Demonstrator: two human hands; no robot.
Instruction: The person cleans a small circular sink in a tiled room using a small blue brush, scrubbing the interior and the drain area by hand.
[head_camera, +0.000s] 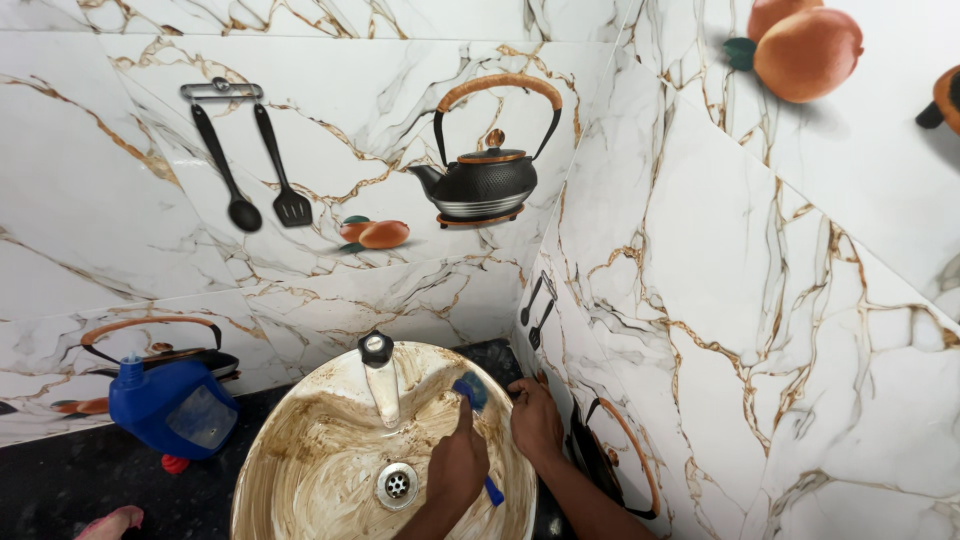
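White marble-look tiles (760, 300) veined in gold and grey fill the two walls of this corner, printed here and there with kettles, ladles and orange fruit (pictures on the tile, not real things). Below them runs a dark speckled counter (70, 480), and set into it is a round basin (300, 450), cream streaked with brown, with a metal drain (397, 484) at its bottom and a short tap (379, 378) with a black knob standing at its far rim. A blue jug (172, 405) with a blue cap leans on the counter to the left of the basin, just beside its rim, with something small and red under it. Inside the basin, on its right slope, the left hand (457, 465) is closed in a fist around the blue handle of a brush (472, 392); the brush head sticks up past the knuckles and lies against the basin wall near the tap, while the handle's end pokes out below the hand. The right hand (535, 420) lies flat on the basin's right rim, just beside the tiled wall, fingers curled over the edge and holding nothing else, close to the left hand but apart from it. A pinkish thing shows at the bottom left edge, too cut off to tell.
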